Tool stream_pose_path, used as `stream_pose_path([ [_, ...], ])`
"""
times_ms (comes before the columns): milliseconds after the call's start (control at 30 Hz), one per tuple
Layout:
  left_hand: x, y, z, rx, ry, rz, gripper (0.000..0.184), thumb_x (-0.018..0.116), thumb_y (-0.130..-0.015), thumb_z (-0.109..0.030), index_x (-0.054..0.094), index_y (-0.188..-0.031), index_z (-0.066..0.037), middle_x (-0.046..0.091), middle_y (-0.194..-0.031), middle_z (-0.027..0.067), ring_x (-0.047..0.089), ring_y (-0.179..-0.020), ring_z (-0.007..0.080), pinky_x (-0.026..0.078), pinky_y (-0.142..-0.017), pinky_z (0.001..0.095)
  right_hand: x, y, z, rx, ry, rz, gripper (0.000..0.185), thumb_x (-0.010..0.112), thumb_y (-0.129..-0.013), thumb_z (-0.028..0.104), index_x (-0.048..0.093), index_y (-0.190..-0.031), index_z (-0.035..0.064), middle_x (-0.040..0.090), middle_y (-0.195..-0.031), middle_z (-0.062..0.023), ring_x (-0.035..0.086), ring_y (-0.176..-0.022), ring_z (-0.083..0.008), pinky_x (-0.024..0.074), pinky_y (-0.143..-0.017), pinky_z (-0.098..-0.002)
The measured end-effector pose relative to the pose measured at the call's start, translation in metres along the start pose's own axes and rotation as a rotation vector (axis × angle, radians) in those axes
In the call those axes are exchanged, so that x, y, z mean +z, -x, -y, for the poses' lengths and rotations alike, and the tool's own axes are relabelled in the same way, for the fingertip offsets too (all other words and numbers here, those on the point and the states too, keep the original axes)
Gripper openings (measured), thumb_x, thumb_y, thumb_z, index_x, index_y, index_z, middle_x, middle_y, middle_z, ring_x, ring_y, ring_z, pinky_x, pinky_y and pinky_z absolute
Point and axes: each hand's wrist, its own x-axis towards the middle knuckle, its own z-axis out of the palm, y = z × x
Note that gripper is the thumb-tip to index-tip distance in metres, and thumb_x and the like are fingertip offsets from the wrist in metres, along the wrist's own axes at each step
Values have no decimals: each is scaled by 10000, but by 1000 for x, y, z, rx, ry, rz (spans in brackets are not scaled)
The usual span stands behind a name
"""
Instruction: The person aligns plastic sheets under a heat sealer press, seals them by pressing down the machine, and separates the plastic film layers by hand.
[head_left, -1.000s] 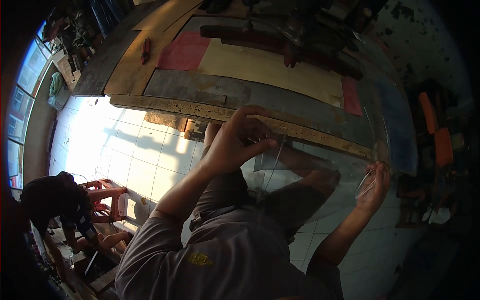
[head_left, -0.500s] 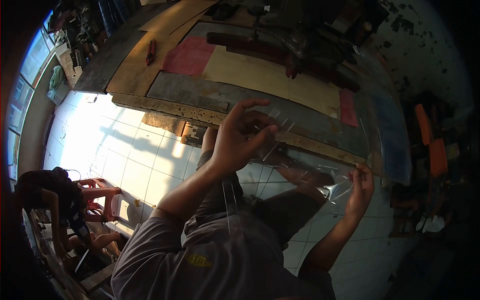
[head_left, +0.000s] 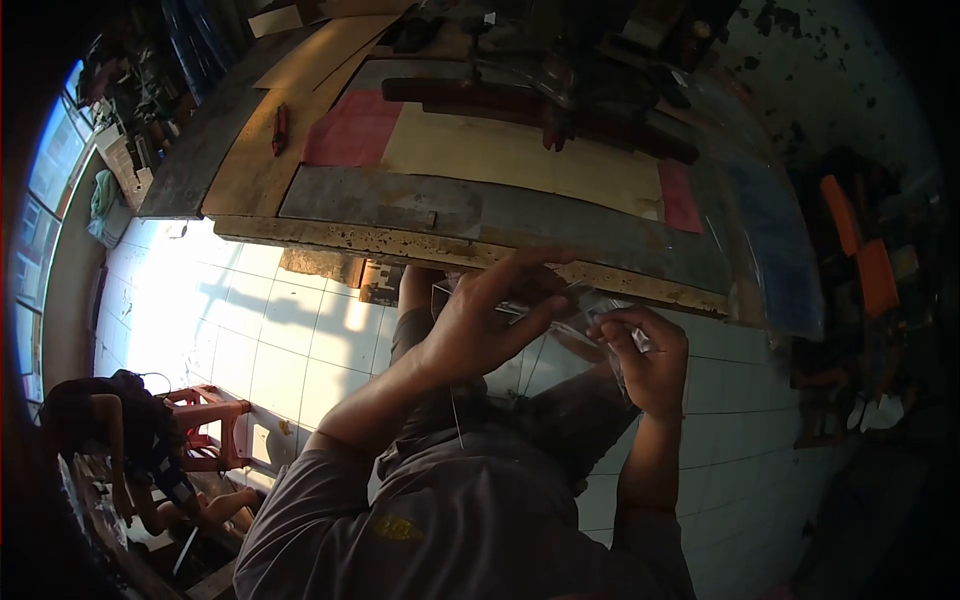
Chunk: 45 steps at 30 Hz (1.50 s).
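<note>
Clear plastic film [head_left: 584,320] stretches between my two hands, just off the front edge of the workbench [head_left: 350,236]. My left hand [head_left: 490,318] pinches one side of it, thumb and fingers curled together. On the other side, my right hand [head_left: 645,362] has its fingers closed on the film. Much of the film is see-through, so its full outline cannot be made out. Beyond my hands a long yellow sheet [head_left: 520,155] lies on the bench, with a pink piece [head_left: 350,128] at its left end and a smaller pink piece [head_left: 680,197] at its right.
A dark red bar [head_left: 450,97] of a machine spans the bench above the yellow sheet. A red cutter [head_left: 279,130] lies on brown board at left. Bluish plastic sheeting [head_left: 770,240] hangs at the right. Another person [head_left: 105,440] sits lower left beside a red stool [head_left: 225,425].
My right hand has moved left and up, close to my left hand, and the film between them has bunched together. My left hand has dropped slightly. The view has shifted a little.
</note>
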Motion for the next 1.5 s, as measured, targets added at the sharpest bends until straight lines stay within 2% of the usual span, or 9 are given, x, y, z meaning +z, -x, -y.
stream_pose_path([
  [167, 8, 3, 5, -8, -157, 12, 448, 761, -954, -91, 588, -1360, -16, 797, -1081, 116, 772, -1035, 196, 595, -899, 315, 6, 5, 4, 57, 41, -66, 108, 736, -977, 61, 745, -999, -45, 759, -878, -95, 723, -819, -131, 556, -767, -257],
  [267, 17, 6, 18, -104, -1, 2, 427, 754, -972, -117, 589, -1347, 2, 785, -1139, 137, 760, -1083, 227, 583, -937, 335, 6, 9, -2, 67, 34, -104, 97, 755, -959, 44, 745, -994, -46, 757, -876, -85, 722, -827, -131, 564, -767, -262],
  [367, 19, 7, 19, -84, -22, 22, 401, 752, -979, -152, 588, -1308, 10, 773, -1114, 177, 758, -1092, 275, 588, -885, 363, 5, 11, -6, 71, 48, -114, 105, 771, -946, 43, 745, -996, -45, 758, -884, -81, 718, -830, -129, 565, -770, -264],
  [633, 10, 2, 13, -194, 12, 39, 199, 688, -1019, -138, 699, -1149, 13, 786, -1014, 145, 779, -996, 236, 590, -842, 335, 1, 2, 15, -92, 303, -124, 169, 824, -909, 118, 779, -1042, 25, 789, -909, -62, 752, -839, -110, 545, -681, -241],
  [767, 8, 3, 21, -192, -2, 41, 179, 651, -1038, -130, 709, -1133, 10, 785, -953, 120, 774, -1000, 217, 581, -846, 317, -9, 5, -1, -42, 158, -46, 142, 785, -928, 53, 770, -1057, -3, 791, -907, -78, 765, -838, -126, 578, -714, -242],
  [1167, 20, 6, 14, -161, 92, 2, 499, 785, -954, -141, 502, -1338, 6, 741, -1098, 148, 751, -1086, 270, 578, -913, 366, -2, 9, -3, 62, 25, -189, 137, 838, -876, 31, 733, -948, -20, 777, -866, -72, 742, -807, -100, 568, -709, -229],
  [1267, 39, 14, 38, -1, 45, -243, 551, 812, -926, -138, 476, -1343, -10, 732, -1093, 139, 750, -1089, 270, 576, -909, 364, 0, 8, -3, 50, 0, -235, 157, 855, -863, 50, 717, -917, -1, 767, -837, -44, 723, -781, -78, 535, -671, -219],
  [1367, 31, 11, 28, -27, -111, -118, 467, 809, -932, -111, 512, -1278, -10, 730, -1091, 143, 720, -1083, 154, 573, -877, 284, -3, 9, -5, -24, 145, -207, 186, 867, -854, 77, 714, -941, 17, 760, -814, -22, 712, -770, -58, 495, -635, -205],
  [1500, 28, 12, 27, -171, -71, -67, 306, 777, -957, -98, 578, -1166, 5, 739, -1065, 134, 736, -1011, 156, 573, -869, 287, -7, 11, -13, -60, 235, -190, 236, 879, -841, 111, 715, -991, 29, 760, -806, -15, 713, -772, -51, 468, -623, -198],
])
